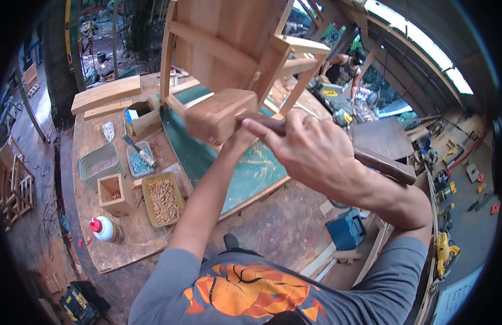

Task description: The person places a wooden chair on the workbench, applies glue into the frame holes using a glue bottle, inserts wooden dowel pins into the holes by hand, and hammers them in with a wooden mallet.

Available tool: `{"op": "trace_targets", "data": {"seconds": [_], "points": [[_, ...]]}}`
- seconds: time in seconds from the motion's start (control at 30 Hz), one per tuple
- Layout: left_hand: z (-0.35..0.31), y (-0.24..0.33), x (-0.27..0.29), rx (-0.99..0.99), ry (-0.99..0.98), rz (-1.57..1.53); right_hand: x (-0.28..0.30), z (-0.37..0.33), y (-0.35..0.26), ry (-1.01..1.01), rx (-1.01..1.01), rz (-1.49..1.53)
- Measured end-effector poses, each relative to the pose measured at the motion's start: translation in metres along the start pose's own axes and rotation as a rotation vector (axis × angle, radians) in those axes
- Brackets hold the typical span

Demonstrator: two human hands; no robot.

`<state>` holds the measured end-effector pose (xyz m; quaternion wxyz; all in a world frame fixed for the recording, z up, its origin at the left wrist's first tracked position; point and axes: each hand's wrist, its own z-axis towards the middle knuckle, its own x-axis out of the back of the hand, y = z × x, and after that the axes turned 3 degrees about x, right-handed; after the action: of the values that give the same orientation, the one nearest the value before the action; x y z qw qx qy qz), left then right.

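My right hand (316,149) is closed round the dark handle of a wooden mallet (221,115), whose blocky head is blurred by motion. The handle's free end juts out past my right wrist. Behind the mallet, my left hand (241,136) reaches toward a wooden chair frame (224,46); the mallet and my right hand cover its fingers, so its grip is hidden. The frame has a broad panel and light-coloured legs, and it rests on a green board (251,176) strewn with shavings.
At left on the workbench (137,246) stand a yellow tray of wooden dowels (163,200), a tub with a brush (141,157), a wooden box (114,194) and a glue bottle (105,230). Power tools (445,254) line the right side. Another person (345,70) works at the far right.
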<state>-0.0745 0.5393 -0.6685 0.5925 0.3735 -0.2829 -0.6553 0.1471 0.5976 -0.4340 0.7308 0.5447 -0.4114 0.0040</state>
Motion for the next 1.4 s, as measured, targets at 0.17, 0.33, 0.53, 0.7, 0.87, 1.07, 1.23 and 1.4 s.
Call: {"op": "trace_targets", "data": {"seconds": [0.17, 0.33, 0.53, 0.7, 0.87, 1.07, 1.23, 1.4], "points": [[0.000, 0.031, 0.006, 0.027, 0.110, 0.495, -0.014, 0.010, 0.025, 0.001, -0.114, -0.050], [0.006, 0.035, 0.013, -0.046, -0.293, 0.506, 0.003, 0.005, 0.019, 0.048, 0.062, -0.008], [-0.007, 0.045, 0.004, -0.078, 0.174, 0.389, 0.018, 0.007, 0.044, -0.048, -0.101, 0.124], [-0.002, 0.051, 0.002, -0.064, 0.213, 0.433, 0.020, -0.040, 0.111, 0.439, -0.386, 0.805], [-0.003, 0.054, 0.004, -0.023, 0.184, 0.428, 0.022, -0.036, 0.185, 0.254, -0.760, 0.905], [-0.004, 0.055, 0.002, -0.022, 0.194, 0.417, 0.004, -0.023, 0.190, 0.193, -0.626, 0.830], [-0.003, 0.053, 0.001, 0.015, 0.173, 0.441, -0.007, -0.023, 0.198, 0.090, -0.567, 0.901], [-0.002, 0.053, 0.004, -0.093, 0.234, 0.454, -0.022, -0.040, 0.181, 0.488, -0.596, 1.113]]}}
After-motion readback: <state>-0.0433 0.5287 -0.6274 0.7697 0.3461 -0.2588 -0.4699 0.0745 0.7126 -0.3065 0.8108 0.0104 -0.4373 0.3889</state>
